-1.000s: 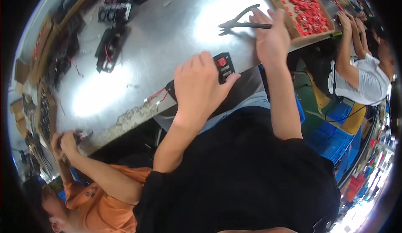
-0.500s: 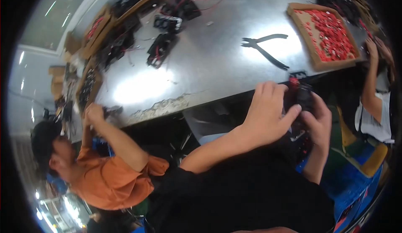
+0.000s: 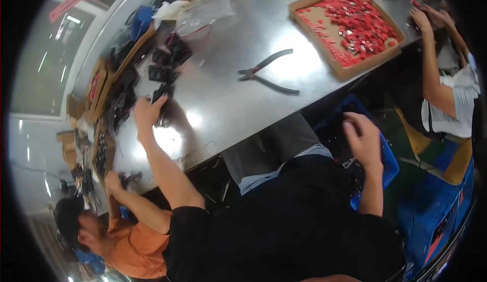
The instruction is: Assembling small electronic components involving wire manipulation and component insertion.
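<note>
- Black part (image 3: 163, 90): one, left of the frame's centre, on the metal table (image 3: 223, 114); lies up and to the right of the left hand's palm, at its thumb and fingertips. Long axis appears to slant from lower left to upper right; blur leaves this uncertain.
- Left hand (image 3: 146, 113): the nearer one, left of centre; thumb laid against the part, other fingers partly hidden. Whether they grip it or merely touch it, cannot tell.
- Right hand (image 3: 366, 141): right of centre, well apart from the part, above a blue bin (image 3: 389, 166); fingers loosely curled, a gap to the thumb, nothing seen in them.
- Appearance of part: dark, small, somewhat elongated; finer detail blurred.
- Adjoining: further black parts (image 3: 161, 73), just above it, upper left.
- Pliers (image 3: 248, 74): one pair, dark handles spread, upper centre, untouched.
- Cardboard tray (image 3: 350, 73): upper right, holding red pieces (image 3: 362, 26).
</note>
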`<state>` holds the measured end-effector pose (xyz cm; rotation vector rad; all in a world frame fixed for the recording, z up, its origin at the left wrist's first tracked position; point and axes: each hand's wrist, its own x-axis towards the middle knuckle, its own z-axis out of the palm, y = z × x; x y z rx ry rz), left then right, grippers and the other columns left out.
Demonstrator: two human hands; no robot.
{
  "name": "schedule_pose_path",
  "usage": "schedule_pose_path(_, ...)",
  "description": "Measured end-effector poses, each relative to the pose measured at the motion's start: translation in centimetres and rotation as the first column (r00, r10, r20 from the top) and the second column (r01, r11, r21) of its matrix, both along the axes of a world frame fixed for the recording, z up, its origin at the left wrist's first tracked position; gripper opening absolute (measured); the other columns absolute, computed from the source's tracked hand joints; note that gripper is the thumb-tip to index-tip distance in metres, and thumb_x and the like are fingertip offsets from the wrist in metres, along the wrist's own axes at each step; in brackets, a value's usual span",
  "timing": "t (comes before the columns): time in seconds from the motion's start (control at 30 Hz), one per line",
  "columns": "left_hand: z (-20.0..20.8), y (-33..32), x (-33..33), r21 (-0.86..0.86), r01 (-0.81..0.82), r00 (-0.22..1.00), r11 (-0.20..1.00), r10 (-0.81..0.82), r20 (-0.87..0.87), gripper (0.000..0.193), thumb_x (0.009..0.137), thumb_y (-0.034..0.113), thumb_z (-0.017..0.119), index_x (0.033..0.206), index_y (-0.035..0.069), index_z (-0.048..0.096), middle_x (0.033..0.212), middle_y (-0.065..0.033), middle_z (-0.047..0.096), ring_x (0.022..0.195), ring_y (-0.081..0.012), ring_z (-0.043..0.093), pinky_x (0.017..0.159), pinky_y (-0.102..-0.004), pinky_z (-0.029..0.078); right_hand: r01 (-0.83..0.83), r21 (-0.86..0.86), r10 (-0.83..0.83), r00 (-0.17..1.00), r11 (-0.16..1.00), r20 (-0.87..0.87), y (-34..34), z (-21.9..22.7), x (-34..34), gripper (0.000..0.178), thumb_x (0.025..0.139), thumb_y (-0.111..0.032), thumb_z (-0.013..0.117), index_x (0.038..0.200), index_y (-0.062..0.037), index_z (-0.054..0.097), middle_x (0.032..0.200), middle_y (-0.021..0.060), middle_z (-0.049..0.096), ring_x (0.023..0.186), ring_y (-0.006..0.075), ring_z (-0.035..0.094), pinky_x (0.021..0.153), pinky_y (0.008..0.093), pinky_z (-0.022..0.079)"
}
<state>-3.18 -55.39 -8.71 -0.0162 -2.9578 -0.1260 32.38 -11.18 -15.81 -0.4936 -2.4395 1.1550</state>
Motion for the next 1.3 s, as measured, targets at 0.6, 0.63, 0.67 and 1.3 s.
schedule_pose_path(0.6, 3.5, 10.8, 22.2, 0.97, -0.151, 0.811, 0.193, -0.537, 0.233, 0.062, 0.085, 0.037, 0.076, 0.123, -0.005, 0.053, 0.098, -0.0063, 0.06, 0.087, -0.0129, 0.057, 0.079, -0.0278, 0.049, -0.779, -0.312, 0.647, 0.626, 0.544, -0.435, -12.6, 9.0, -12.6, 0.035, 0.091, -0.002, 0.07, 0.124, 0.0028, 0.063, 0.097, 0.0083, 0.068, 0.092, 0.0144, 0.065, 0.086, 0.0281, 0.052)
schedule_pose_path(0.63, 3.3, 10.4, 22.4, 0.949, -0.206, 0.764, 0.237, -0.568, 0.308, 0.061, 0.085, 0.036, 0.076, 0.124, -0.005, 0.053, 0.097, -0.0057, 0.06, 0.086, -0.0125, 0.057, 0.078, -0.0278, 0.049, -0.761, -0.336, 0.622, 0.648, 0.556, -0.439, -13.0, 8.6, -12.4, 0.034, 0.088, -0.001, 0.073, 0.121, 0.0027, 0.065, 0.094, 0.0078, 0.069, 0.089, 0.0143, 0.066, 0.084, 0.028, 0.053)
schedule_pose_path(0.67, 3.0, 10.2, 22.4, 0.924, -0.257, 0.708, 0.283, -0.595, 0.38, 0.06, 0.085, 0.035, 0.075, 0.125, -0.004, 0.052, 0.097, -0.0052, 0.059, 0.086, -0.012, 0.056, 0.078, -0.0278, 0.049, -0.755, -0.338, 0.62, 0.655, 0.562, -0.431, -13.1, 8.5, -12.3, 0.034, 0.088, -0.001, 0.073, 0.121, 0.0027, 0.065, 0.094, 0.0078, 0.069, 0.089, 0.0143, 0.066, 0.084, 0.028, 0.053)
schedule_pose_path(1.3, 1.9, 11.8, 22.1, 0.953, -0.136, 0.732, 0.269, -0.621, 0.279, 0.051, 0.079, 0.024, 0.077, 0.115, -0.003, 0.052, 0.098, -0.0082, 0.063, 0.089, -0.0133, 0.059, 0.08, -0.0302, 0.05, -0.673, -0.111, 0.609, 0.718, 0.731, -0.337, -13.7, 7.2, -12.5, 0.038, 0.107, -0.026, 0.046, 0.083, 0.0008, 0.059, 0.065, 0.0017, 0.049, 0.063, 0.0114, 0.045, 0.058, 0.0262, 0.036)
